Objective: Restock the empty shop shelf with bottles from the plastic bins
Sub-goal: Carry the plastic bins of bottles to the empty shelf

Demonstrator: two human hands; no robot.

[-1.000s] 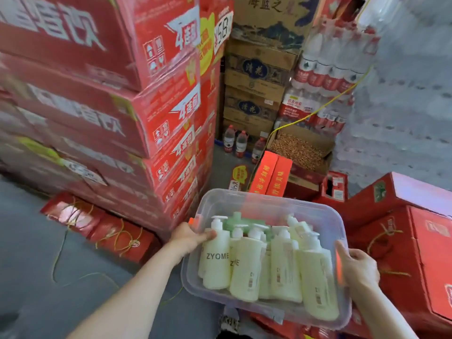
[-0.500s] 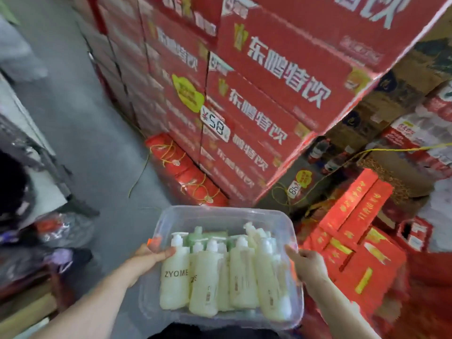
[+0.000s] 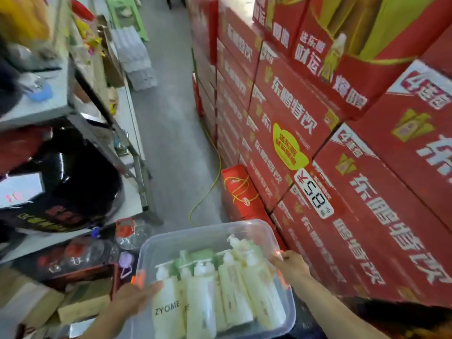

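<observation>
I carry a clear plastic bin [image 3: 195, 234] low in front of me. Several pale cream pump bottles [image 3: 234, 294] lie in it, one marked ZYOME, with a green bottle [image 3: 200, 256] behind them. My left hand [image 3: 133, 300] grips the bin's left rim, thumb over the edge. My right hand [image 3: 292, 264] grips the right rim. A metal shop shelf [image 3: 102, 133] stands to the left, loaded with goods.
A wall of stacked red drink cartons [image 3: 318, 148] fills the right side, with a 58 price tag [image 3: 315, 193]. A red gift box [image 3: 241, 194] and a yellow cord [image 3: 208, 189] lie on the grey aisle floor. Packs of water bottles [image 3: 137, 62] sit further down.
The view has swung left, from the carton stacks round to the aisle and the shelf. Both hands keep the same hold on the bin.
</observation>
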